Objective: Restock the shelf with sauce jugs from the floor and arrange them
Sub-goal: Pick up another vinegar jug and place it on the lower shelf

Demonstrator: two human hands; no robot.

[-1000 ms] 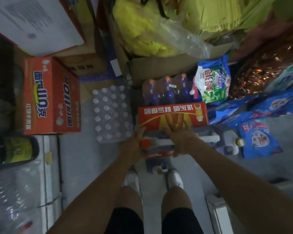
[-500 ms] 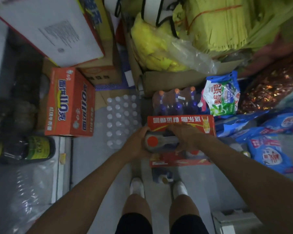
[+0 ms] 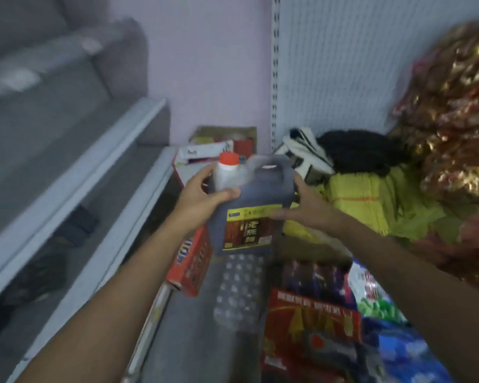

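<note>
A dark sauce jug (image 3: pixel 249 214) with a red cap, a moulded top handle and a brown-and-yellow label is held upright in the air in front of me. My left hand (image 3: pixel 202 194) grips its neck side just below the cap, thumb across the front. My right hand (image 3: pixel 306 205) holds the jug's right side, fingers against the label's top edge. The grey shelf (image 3: pixel 75 172) runs along the left, its white-edged boards slanting away from me; dark items lie blurred on its lower level.
On the floor below stand an orange carton (image 3: pixel 190 261), a shrink-wrapped pack of water bottles (image 3: pixel 239 294), a red carton (image 3: pixel 313 335), purple bottles and blue detergent bags (image 3: pixel 398 352). Yellow bundles (image 3: pixel 371 200) and a gold foil sack (image 3: pixel 454 111) pile up at right before a white pegboard wall.
The jug went from lying on the floor cartons to being held upright at chest height in both hands. My view swung up from the floor to the shelf and wall.
</note>
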